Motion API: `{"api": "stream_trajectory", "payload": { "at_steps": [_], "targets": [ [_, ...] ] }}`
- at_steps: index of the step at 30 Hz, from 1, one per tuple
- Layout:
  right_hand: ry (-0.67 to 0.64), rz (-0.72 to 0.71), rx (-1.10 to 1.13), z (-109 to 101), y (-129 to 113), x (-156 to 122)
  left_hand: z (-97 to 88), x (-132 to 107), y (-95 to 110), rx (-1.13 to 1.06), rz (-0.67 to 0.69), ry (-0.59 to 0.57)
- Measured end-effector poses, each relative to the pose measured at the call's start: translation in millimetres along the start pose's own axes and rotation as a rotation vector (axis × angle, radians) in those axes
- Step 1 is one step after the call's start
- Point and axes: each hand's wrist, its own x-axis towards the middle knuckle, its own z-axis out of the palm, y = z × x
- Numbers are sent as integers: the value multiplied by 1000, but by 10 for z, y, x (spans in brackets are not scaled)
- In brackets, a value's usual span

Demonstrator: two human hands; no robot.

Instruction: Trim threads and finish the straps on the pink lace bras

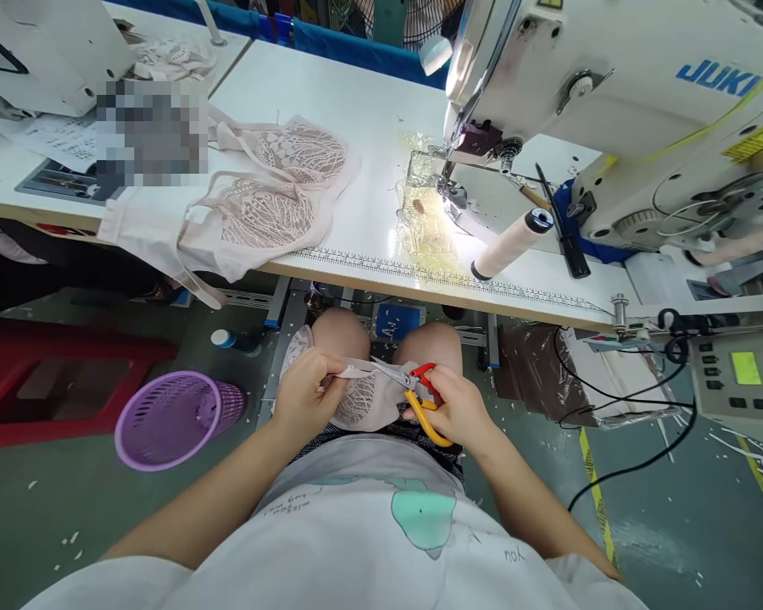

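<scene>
On my lap lies a pale lace bra (pixel 358 400). My left hand (pixel 309 385) pinches a strip along its upper edge and holds it taut. In my right hand (pixel 454 402) is a pair of scissors (pixel 412 381) with red and yellow handles. The scissors' blades point left, toward the strip, and sit close to it; whether they touch the fabric I cannot tell. Another pale lace bra (pixel 270 212) is spread on the white sewing table (pixel 369 110), its strap hanging over the front edge.
A JUKI sewing machine (pixel 547 93) stands at the right of the table, near a thread spool (pixel 512 246) and black tweezers (pixel 565 233). A purple basket (pixel 165 421) and a red stool (pixel 64 381) are on the floor at left. A control panel (pixel 741 373) hangs at right.
</scene>
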Motion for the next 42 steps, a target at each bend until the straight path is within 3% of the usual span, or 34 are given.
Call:
{"api": "stream_trajectory", "payload": {
  "at_steps": [12,28,31,36,39,42],
  "targets": [
    [-19,1,9,126,-23,-77,41,-16,38,24,39,3],
    [34,-93,-115,85,35,-28,55,-5,88,54,-19,-22],
    [17,-38,5,98,78,0,55,2,84,62,-30,-21],
    [40,264,320,110,-60,177,50,14,85,78,-17,-15],
    [-61,316,534,207,-239,325,36,17,97,102,12,-8],
    [-95,338,591,303,-360,448,-17,22,107,141,62,4]
  ]
}}
